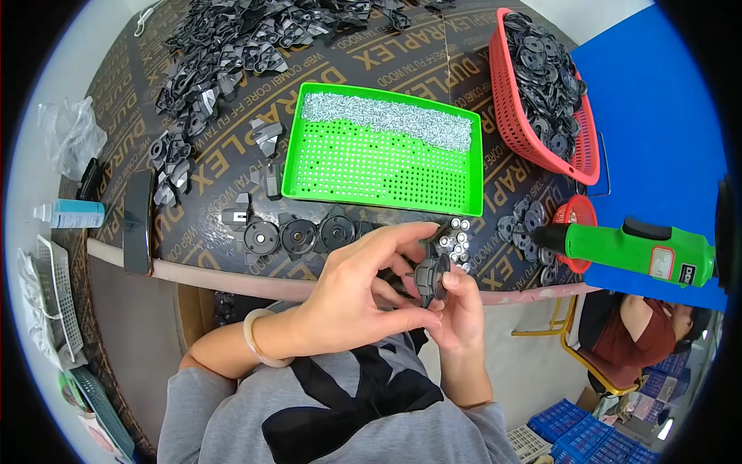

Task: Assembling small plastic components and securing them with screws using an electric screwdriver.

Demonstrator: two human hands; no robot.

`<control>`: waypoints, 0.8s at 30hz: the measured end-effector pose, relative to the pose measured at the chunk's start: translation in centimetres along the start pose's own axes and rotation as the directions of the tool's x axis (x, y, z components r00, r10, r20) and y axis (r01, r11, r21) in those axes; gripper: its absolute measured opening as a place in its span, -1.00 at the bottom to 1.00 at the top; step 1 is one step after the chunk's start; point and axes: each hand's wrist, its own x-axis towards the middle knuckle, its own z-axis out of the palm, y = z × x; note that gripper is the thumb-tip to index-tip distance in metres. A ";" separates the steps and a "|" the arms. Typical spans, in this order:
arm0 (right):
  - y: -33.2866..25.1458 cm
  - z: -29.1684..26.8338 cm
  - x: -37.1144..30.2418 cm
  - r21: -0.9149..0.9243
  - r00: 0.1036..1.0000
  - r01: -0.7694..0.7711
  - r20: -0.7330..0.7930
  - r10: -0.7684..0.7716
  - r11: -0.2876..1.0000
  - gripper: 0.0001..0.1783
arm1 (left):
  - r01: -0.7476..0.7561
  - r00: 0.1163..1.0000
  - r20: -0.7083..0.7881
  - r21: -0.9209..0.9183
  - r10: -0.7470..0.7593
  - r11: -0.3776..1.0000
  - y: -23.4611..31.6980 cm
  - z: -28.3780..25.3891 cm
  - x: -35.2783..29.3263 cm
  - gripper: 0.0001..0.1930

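Observation:
My left hand [359, 282], a pale bracelet on its wrist, and my right hand [461, 313] both hold a black round plastic part [430, 280] just above the table's front edge. The part is tilted on its side, and fingers hide some of it. Just beyond it, several small silver metal cylinders [461, 236] stand in a cluster. Left of my hands, black plastic parts with round discs [298, 236] lie in a row along the edge. A green perforated tray [379, 204] with many small silver screws [386, 116] banked along its far side sits behind them.
Loose black plastic pieces [224, 46] are heaped at the far left. A red basket [506, 100] of black discs stands far right. Nearer are a small red bowl [576, 210] and a green electric screwdriver [649, 251]. A dark flat case [139, 223] lies left. Another person [638, 332] sits at right.

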 end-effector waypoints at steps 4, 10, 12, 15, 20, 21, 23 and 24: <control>0.1 0.8 -0.1 -0.078 0.995 0.085 -0.049 -0.089 0.993 -0.58 | 0.012 0.999 -0.048 -0.026 -0.013 1.000 0.5 0.1 -0.3 -0.28; 1.1 -0.4 -0.4 -0.147 0.961 0.276 0.006 -0.278 0.950 -0.82 | 0.041 0.992 -0.118 0.004 -0.040 0.999 0.2 0.5 -0.8 -0.57; 1.3 -0.2 -0.6 -0.225 0.934 0.353 0.028 -0.356 0.908 -0.81 | 0.028 0.987 -0.155 -0.030 -0.032 0.999 -0.1 0.6 -0.9 -0.68; 1.3 0.2 -0.7 -0.279 0.915 0.395 0.033 -0.403 0.875 -0.79 | -0.047 0.983 -0.175 0.046 0.055 0.998 0.2 0.6 -0.8 -0.77; 1.3 0.1 -0.9 -0.294 0.908 0.415 0.072 -0.413 0.861 -0.78 | -0.050 0.986 -0.154 0.049 0.057 0.998 -0.1 0.4 -1.0 -0.78; 1.2 0.1 -1.0 -0.313 0.905 0.423 0.089 -0.417 0.851 -0.77 | -0.049 0.987 -0.153 0.049 0.056 0.998 -0.1 0.4 -1.0 -0.78; 0.9 -0.1 -1.0 -0.329 0.903 0.428 0.117 -0.414 0.842 -0.75 | 0.070 0.989 -0.117 -0.184 -0.092 0.980 -0.1 0.2 -1.0 -0.77; 0.7 -0.1 -1.0 -0.344 0.901 0.434 0.146 -0.409 0.833 -0.73 | 0.071 0.989 -0.116 -0.183 -0.093 0.980 -0.1 0.1 -1.1 -0.77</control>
